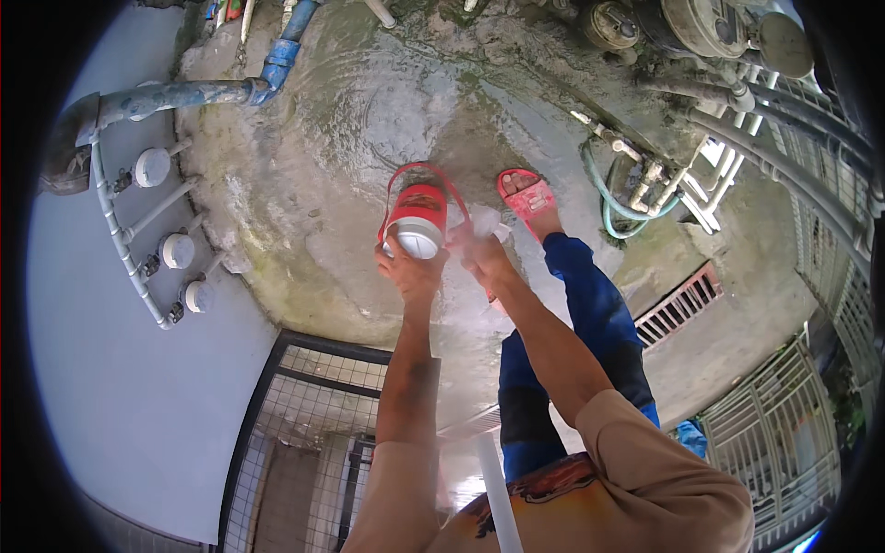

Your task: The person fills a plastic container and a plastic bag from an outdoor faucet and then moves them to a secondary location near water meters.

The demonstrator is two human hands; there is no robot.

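In front of me is a red insulated jug with a silver end turned toward me and a red carry strap looping out past its far end. My left hand is wrapped round the jug's near left side, fingers closed on it. Beside the jug's right side, my right hand is closed on a whitish, crumpled cloth that is blurred, so its exact kind is hard to make out. The strap's right side passes close to the cloth.
Wet concrete floor lies below, with my foot in a red slipper. At left are a blue pipe and several round water meters on the wall. A faucet with a green hose, a floor grate and a mesh gate surround me.
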